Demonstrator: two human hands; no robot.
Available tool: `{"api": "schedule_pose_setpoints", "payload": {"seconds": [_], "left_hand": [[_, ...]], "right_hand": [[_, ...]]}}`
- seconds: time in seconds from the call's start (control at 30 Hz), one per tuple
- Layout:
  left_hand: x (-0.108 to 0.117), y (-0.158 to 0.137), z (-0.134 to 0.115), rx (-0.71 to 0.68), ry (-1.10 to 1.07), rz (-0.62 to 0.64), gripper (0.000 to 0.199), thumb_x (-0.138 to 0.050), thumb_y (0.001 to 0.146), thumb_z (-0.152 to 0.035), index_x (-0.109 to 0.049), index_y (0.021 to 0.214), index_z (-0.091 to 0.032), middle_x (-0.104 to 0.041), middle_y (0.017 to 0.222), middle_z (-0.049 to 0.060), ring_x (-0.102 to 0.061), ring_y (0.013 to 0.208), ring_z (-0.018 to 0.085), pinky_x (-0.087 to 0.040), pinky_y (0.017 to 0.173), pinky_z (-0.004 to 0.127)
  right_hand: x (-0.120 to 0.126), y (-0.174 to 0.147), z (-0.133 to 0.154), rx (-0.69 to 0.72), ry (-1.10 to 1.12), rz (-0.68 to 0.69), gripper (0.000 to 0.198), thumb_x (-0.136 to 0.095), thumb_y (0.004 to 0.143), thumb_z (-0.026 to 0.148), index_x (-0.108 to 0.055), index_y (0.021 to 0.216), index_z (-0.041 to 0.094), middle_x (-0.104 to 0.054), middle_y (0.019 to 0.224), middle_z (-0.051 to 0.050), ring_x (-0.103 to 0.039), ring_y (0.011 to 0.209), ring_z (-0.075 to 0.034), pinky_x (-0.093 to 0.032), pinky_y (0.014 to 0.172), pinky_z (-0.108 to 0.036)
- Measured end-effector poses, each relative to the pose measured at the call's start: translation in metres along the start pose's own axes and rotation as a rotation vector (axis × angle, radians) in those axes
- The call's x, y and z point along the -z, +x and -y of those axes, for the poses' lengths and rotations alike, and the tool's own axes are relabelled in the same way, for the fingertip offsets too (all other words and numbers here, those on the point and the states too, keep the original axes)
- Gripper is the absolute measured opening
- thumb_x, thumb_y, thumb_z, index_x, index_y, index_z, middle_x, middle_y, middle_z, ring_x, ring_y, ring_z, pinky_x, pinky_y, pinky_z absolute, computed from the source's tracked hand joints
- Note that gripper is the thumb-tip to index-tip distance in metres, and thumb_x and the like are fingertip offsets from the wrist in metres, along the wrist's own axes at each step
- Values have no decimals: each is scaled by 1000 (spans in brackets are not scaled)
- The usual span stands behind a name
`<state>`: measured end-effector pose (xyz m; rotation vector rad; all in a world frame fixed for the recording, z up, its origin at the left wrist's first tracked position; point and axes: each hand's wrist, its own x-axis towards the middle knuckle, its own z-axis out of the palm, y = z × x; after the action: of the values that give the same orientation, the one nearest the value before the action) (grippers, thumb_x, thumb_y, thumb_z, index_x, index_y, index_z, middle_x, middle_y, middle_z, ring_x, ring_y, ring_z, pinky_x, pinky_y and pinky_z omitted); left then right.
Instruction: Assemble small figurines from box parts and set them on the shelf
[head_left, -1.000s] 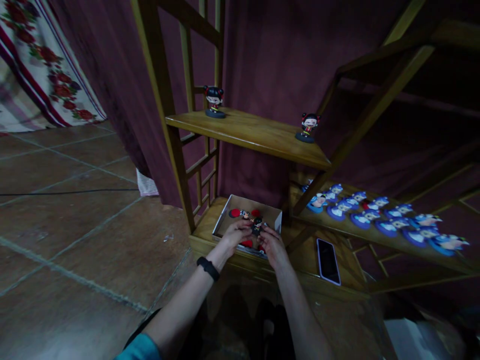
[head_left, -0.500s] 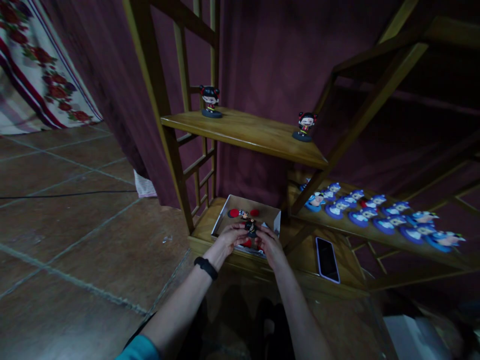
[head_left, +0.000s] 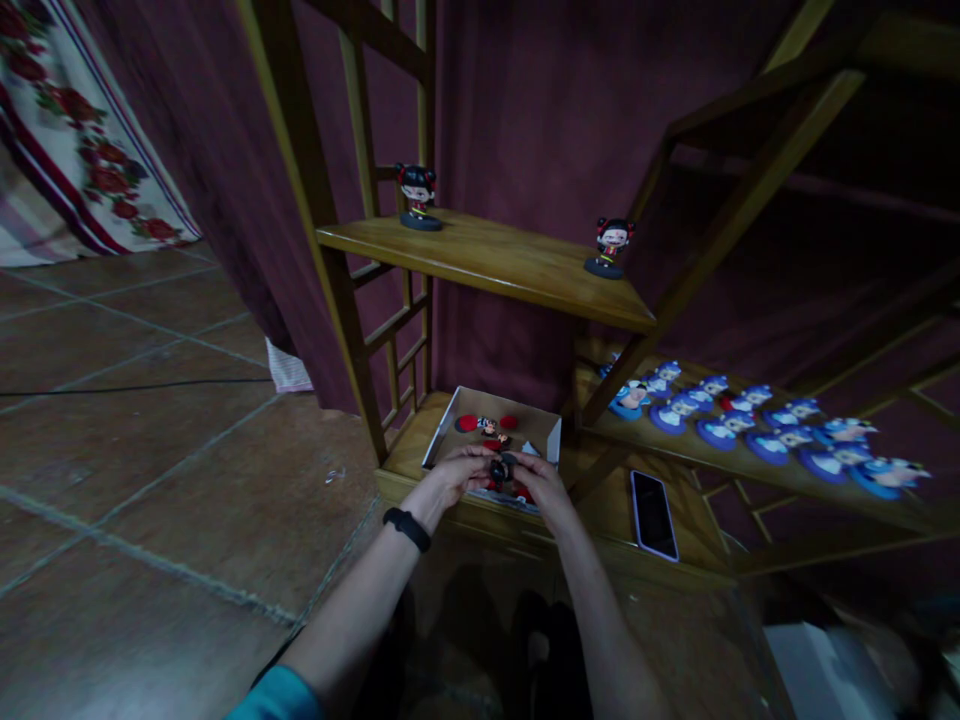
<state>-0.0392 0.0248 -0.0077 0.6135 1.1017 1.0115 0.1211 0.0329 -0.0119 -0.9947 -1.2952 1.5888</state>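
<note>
Figurine [head_left: 499, 471] over the near side of the box [head_left: 554, 441], held between left hand [head_left: 454, 476] and right hand [head_left: 542, 481], each grip closed to its width, other figurines [head_left: 487, 427] lying inside the box, two standing on the shelf [head_left: 495, 256] above, phone [head_left: 654, 515] flat to the right.
</note>
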Motion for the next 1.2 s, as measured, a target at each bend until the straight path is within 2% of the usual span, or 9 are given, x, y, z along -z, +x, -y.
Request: {"api": "schedule_pose_setpoints", "payload": {"seconds": [0.1, 0.23, 0.33, 0.43, 0.57, 0.73, 0.9, 1.07, 1.2], "left_hand": [[4, -1, -2, 18, 15, 79, 20, -73, 59, -12, -64, 77, -10, -66, 63, 5, -60, 51, 10, -49, 53, 20], [7, -3, -5, 29, -38, 129, 21, -74, 58, -10, -63, 76, -9, -67, 65, 7, -63, 56, 14, -52, 57, 24], [4, -2, -5, 8, -157, 103, 17, -71, 61, -6, -62, 75, -9, -68, 67, 8, -65, 58, 15, -54, 60, 27], [-3, -1, -2, -14, -277, 63, 13, -67, 64, -2, -61, 73, -9, -68, 67, 7, -65, 61, 15, -55, 65, 28], [-11, 2, 4, -37, -351, 32, 12, -64, 65, 1, -60, 71, -8, -68, 68, 7, -66, 63, 15, -55, 69, 28], [-10, 2, 7, -31, -282, 55, 18, -69, 63, -6, -59, 77, -9, -68, 73, 9, -67, 66, 18, -55, 66, 29], [-7, -2, 1, -56, -83, 41, 28, -72, 64, -24, -61, 86, -11, -68, 74, 8, -63, 57, 13, -49, 51, 19], [-9, -1, 2, -48, 3, 35, 24, -71, 64, -21, -61, 83, -11, -67, 66, 6, -59, 47, 10, -47, 47, 19], [-11, 1, 6, -36, -81, 16, 20, -71, 62, -15, -60, 78, -10, -67, 66, 7, -61, 51, 12, -52, 53, 23]], "right_hand": [[0, -1, 3, -14, -7, 32, 28, -67, 62, 33, -70, 88, 22, -70, 82, 0, -61, 72, -16, -47, 67, -27], [-1, -1, 0, -34, 44, -5, 33, -70, 60, 34, -68, 91, 23, -70, 85, 0, -61, 70, -15, -47, 62, -26], [0, 0, -2, -23, 126, -79, 35, -70, 62, 36, -67, 93, 23, -69, 86, -1, -60, 69, -15, -46, 60, -25], [0, 1, -5, -48, 234, -157, 34, -71, 60, 36, -68, 90, 21, -68, 75, -2, -58, 61, -13, -47, 58, -26], [0, 5, -9, -60, 293, -156, 30, -74, 55, 31, -68, 83, 19, -67, 70, -1, -57, 59, -12, -46, 56, -24], [2, 9, -14, -71, 308, -226, 27, -72, 52, 24, -68, 78, 17, -65, 63, 1, -54, 53, -9, -44, 53, -22], [8, 9, -12, -124, 255, -311, 24, -70, 51, 23, -68, 75, 17, -64, 56, 1, -50, 45, -9, -42, 47, -22], [9, 8, -9, -144, 209, -219, 26, -72, 52, 27, -69, 75, 16, -66, 60, 0, -48, 43, -8, -40, 44, -22], [7, 6, -7, -137, 252, -196, 28, -73, 54, 32, -67, 77, 16, -68, 69, -2, -55, 52, -11, -43, 49, -23]]}}
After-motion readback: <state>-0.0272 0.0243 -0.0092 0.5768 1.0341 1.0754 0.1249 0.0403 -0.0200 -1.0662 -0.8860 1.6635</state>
